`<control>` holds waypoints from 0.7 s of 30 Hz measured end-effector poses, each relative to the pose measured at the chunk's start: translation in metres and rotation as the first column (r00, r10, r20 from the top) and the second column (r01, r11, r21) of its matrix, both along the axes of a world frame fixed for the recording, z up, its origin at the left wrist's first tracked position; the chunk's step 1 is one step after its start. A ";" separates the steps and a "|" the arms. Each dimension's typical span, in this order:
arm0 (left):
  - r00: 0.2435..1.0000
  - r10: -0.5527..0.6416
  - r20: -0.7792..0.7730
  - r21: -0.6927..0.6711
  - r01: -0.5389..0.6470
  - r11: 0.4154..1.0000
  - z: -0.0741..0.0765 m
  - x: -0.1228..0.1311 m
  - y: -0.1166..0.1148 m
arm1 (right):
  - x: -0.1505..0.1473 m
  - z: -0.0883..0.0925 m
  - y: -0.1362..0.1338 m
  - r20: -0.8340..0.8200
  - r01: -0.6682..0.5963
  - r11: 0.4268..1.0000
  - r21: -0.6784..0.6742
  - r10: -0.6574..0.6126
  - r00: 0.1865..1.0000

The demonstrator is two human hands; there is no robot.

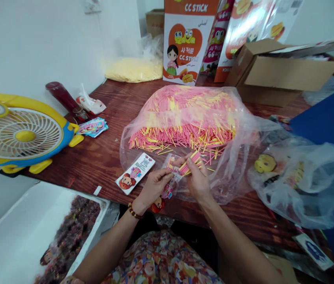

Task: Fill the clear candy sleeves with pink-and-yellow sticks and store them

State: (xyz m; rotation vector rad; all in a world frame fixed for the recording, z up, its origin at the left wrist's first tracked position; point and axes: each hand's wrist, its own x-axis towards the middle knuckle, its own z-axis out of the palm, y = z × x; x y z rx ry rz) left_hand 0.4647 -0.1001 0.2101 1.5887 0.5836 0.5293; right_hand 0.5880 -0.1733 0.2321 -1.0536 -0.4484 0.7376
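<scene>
My left hand (154, 185) pinches a small clear printed packet (171, 179) by its upper end at the table's near edge. My right hand (197, 179) is closed on a small bundle of pink and yellow sticks (190, 162), its tip touching the packet's mouth. Just behind both hands a big heap of pink and yellow sticks (184, 118) lies in an open clear plastic bag (131, 134). A flat printed packet (135, 173) with a cartoon face rests on the wood left of my left hand.
A yellow and blue desk fan (19, 134) stands at the left. Behind it are a dark red bottle (62, 98) and loose packets (92, 127). CC Stick cartons (186, 39) and an open cardboard box (276, 71) line the back. A crumpled plastic bag (303, 181) lies right.
</scene>
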 end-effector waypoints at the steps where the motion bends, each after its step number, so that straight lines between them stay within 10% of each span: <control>1: 1.000 0.005 -0.001 0.002 -0.005 1.000 0.000 0.001 0.000 | 0.001 0.001 -0.001 0.020 -0.001 1.000 -0.008 0.001 1.000; 21: 0.973 0.091 0.213 0.017 -0.097 0.995 0.020 0.036 0.011 | 0.041 0.046 -0.001 0.478 -0.192 0.959 -0.210 0.272 0.836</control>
